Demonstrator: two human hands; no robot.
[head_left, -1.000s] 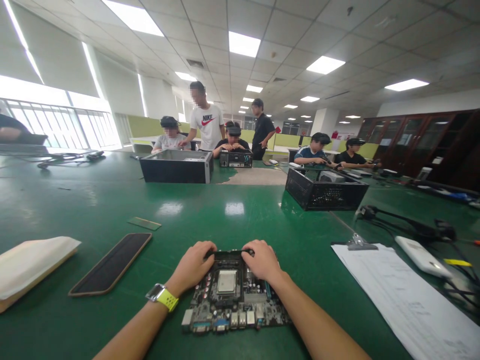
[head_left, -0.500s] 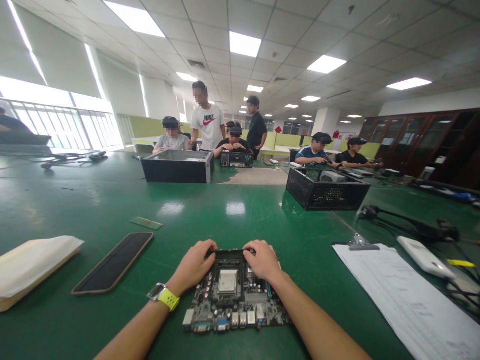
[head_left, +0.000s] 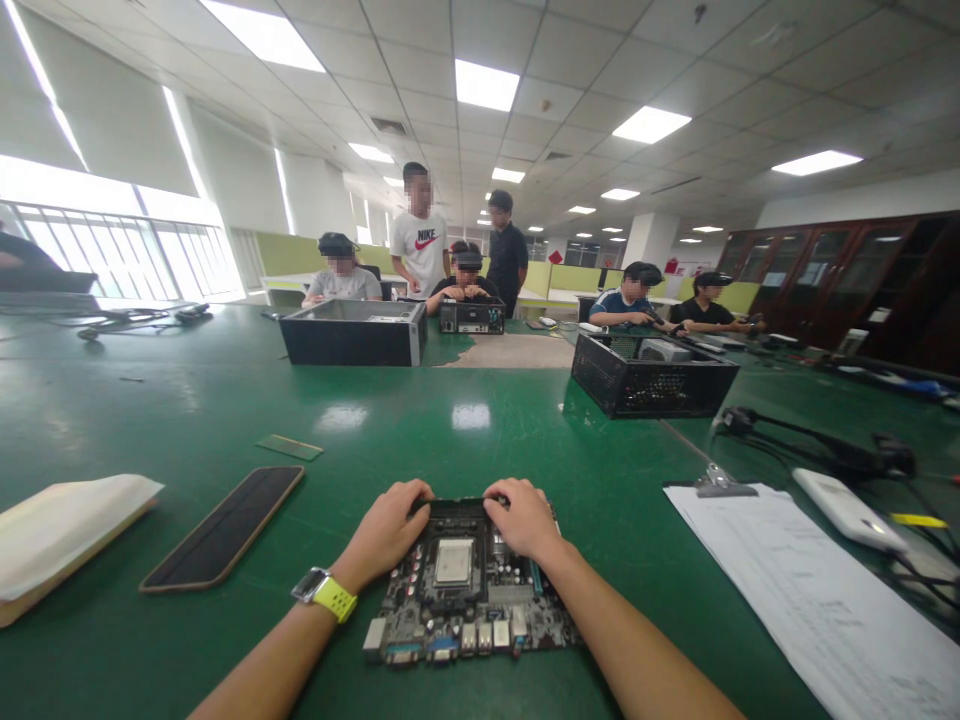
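Note:
A motherboard (head_left: 517, 592) lies flat on the green table, its port row facing me. A square metal-topped processor (head_left: 454, 562) sits in its socket. Both hands grip the board's far edge, at opposite ends of a dark slot strip (head_left: 459, 507). My left hand (head_left: 391, 525), above a wrist with a yellow-strapped watch (head_left: 326, 592), has its fingers curled over the far left part. My right hand (head_left: 523, 515) is bent over the far right part, thumb inward. Its fingertips are hidden behind the edge. A thin green memory stick (head_left: 290, 446) lies farther left.
On the left are a dark phone (head_left: 225, 530) and a paper-covered pad (head_left: 71, 535). To the right lie a clipboard (head_left: 810, 590), a white device (head_left: 847, 510) and black cables (head_left: 817, 440). Open computer cases (head_left: 352, 333) (head_left: 652, 380) stand farther back, with several people beyond.
Both hands keep nearly the same hold on the motherboard. In the background, the standing person in the white shirt has straightened and shifted right. The view has shifted very slightly.

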